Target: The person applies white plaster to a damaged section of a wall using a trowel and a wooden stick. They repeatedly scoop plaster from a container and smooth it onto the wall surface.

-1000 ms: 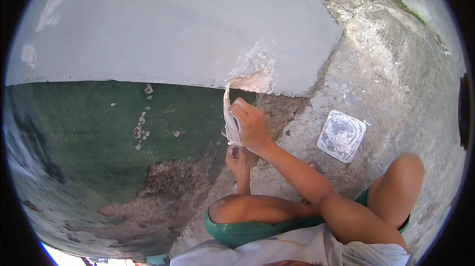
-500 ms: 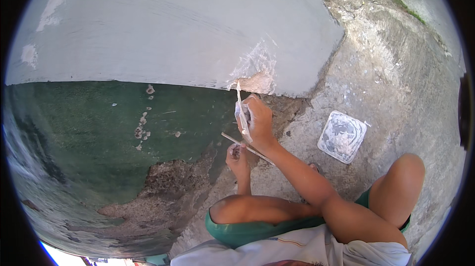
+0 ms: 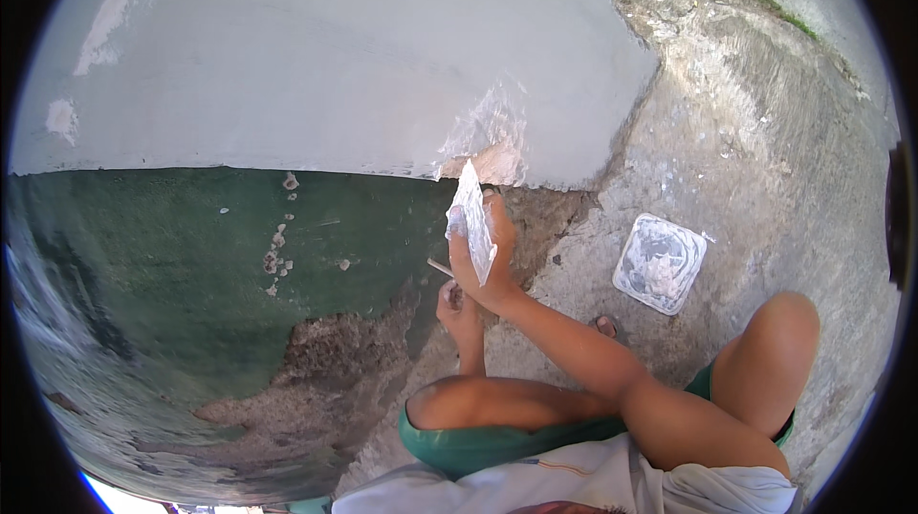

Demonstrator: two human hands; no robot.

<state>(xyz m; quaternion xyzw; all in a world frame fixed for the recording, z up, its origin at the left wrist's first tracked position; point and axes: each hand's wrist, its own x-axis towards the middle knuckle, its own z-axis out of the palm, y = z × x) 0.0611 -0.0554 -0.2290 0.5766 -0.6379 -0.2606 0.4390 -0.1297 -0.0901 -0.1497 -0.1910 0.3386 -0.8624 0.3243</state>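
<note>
One flat, white-coated blade point(image 3: 470, 218) is held in the right hand point(image 3: 497, 270); that grip is closed around it, and fingers are seen along both of its sides. Its handle, if it has one, cannot be made out. From the grip the blade is pointed up and away from the body, its tip placed at the lower edge of a broken patch point(image 3: 495, 166), though whether contact is made cannot be told.

Paste could be shed from the blade if it were tilted too steeply, since a thick, uneven coat is carried on it. Crumbs could be loosened from the patch if the tip were caught on its ragged rim. A knock is also possible, because the two hands are kept so near each other.

Just below the right grip, nearer the body, the left hand point(image 3: 459, 308) is curled, and a thin pale strip point(image 3: 440, 267) appears to be pinched there; most of it is hidden. Above the grip, the patch is surrounded by a grey wall surface point(image 3: 316, 65); to the grip's left, a green band point(image 3: 210, 256) is marked by pale chips. Well to the grip's right, a square lid or tray point(image 3: 630, 248), smeared with white paste point(image 3: 660, 275), is rested on the rough concrete ground point(image 3: 755, 198).
</note>
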